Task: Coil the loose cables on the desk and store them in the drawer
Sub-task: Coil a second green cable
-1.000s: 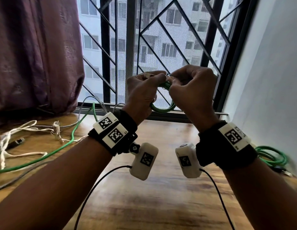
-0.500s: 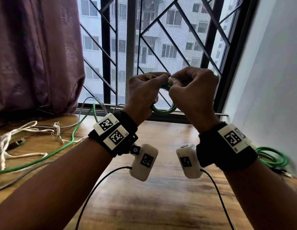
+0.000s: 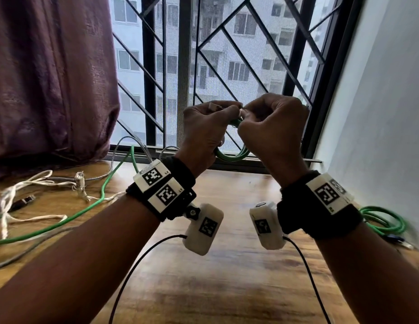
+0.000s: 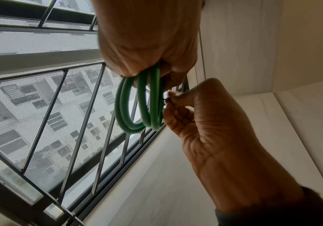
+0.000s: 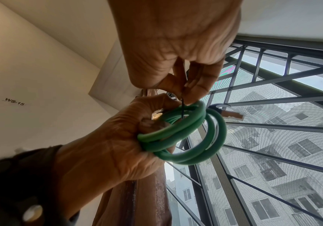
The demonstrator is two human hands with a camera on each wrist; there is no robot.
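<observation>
I hold a small coil of green cable point(image 3: 232, 156) up in front of the window, above the wooden desk point(image 3: 227, 277). My left hand point(image 3: 208, 127) grips the coil point(image 4: 137, 107) with its fingers curled round the loops. The fingertips of my right hand point(image 3: 271, 127) pinch a thin black tie point(image 5: 182, 107) that runs round the coil point(image 5: 195, 145). A clear plug point(image 5: 232, 113) sticks out of the coil's far side. The same plug point(image 3: 214, 105) shows above my left fingers in the head view.
On the desk's left lie a loose green cable point(image 3: 86, 206), a white cord point(image 3: 28, 183) and a grey cable point(image 3: 28, 249). A second green coil point(image 3: 386, 220) rests at the right by the wall point(image 3: 379, 113). A curtain point(image 3: 51, 78) hangs at the left.
Both hands stay together at the coil in front of the window. Only the fingers shift slightly; the plug now shows a little more above my left fingers.
</observation>
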